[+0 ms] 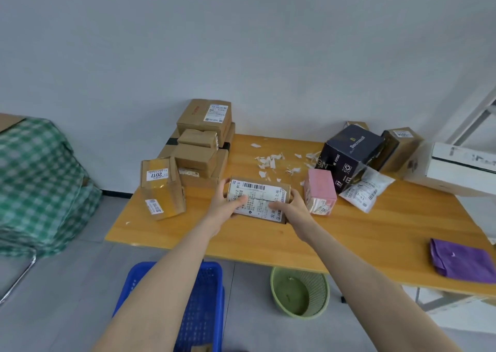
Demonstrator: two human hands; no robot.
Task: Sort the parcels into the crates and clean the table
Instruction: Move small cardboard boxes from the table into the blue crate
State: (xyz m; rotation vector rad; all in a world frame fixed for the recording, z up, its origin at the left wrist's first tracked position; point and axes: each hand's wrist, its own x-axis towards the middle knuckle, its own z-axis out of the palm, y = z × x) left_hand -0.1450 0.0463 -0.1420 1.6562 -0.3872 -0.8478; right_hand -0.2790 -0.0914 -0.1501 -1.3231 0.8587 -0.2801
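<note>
A small brown parcel (259, 197) with a white shipping label on top sits mid-table, held from both sides. My left hand (224, 202) grips its left end and my right hand (291, 205) grips its right end, thumbs on the label. A blue crate (212, 279) stands on the floor below my left arm. More parcels lie around: a taped box marked 2017 (162, 188), a stack of brown boxes (201, 142), a pink box (320, 194), a dark box (349, 153) and a white poly bag (366, 190).
White paper scraps (271, 161) litter the wooden table (335, 236) behind the held parcel. A purple cloth (463, 260) lies at the right front. A green wastebasket (299, 291) stands under the table. A checked green bag (40, 188) sits on the left; a white box (461, 169) at far right.
</note>
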